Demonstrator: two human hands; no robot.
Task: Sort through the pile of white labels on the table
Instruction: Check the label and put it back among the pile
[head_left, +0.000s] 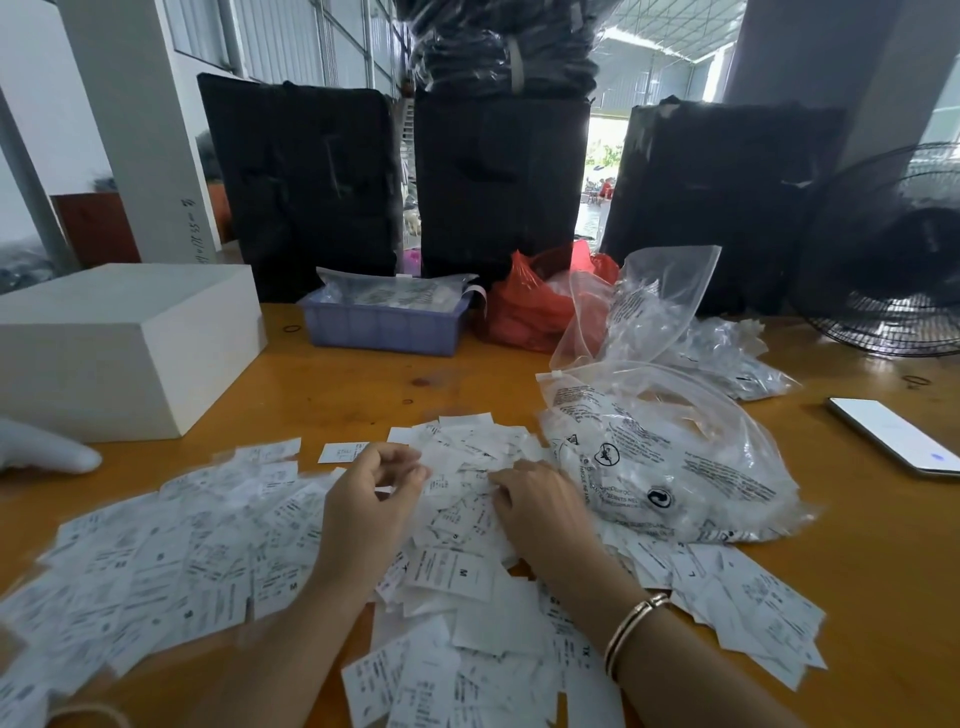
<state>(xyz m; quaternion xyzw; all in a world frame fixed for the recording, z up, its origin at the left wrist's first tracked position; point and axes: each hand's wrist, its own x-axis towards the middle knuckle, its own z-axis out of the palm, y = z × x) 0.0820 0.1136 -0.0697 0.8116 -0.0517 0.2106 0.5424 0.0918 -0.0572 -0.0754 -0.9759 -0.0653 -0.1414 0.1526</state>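
Loosely heaped white labels (457, 571) bear black print.

Several white labels (452, 571) in the pile carry a single size letter: one near the middle reads "M", another further left also "M", one at the right "L". Their smaller print, and that on the clear bag (670, 467), is too blurred to read.

Bare table (363, 395) opens ahead of the labels (171, 551), a clear lane running up toward the tray (384, 327). On the left, the white box (119, 343) walls that side off. On the right, printed bags (670, 457) crowd against the pile, with the phone (893, 436) beyond them. The fan (893, 260) and black bundles (498, 187) close off the back.
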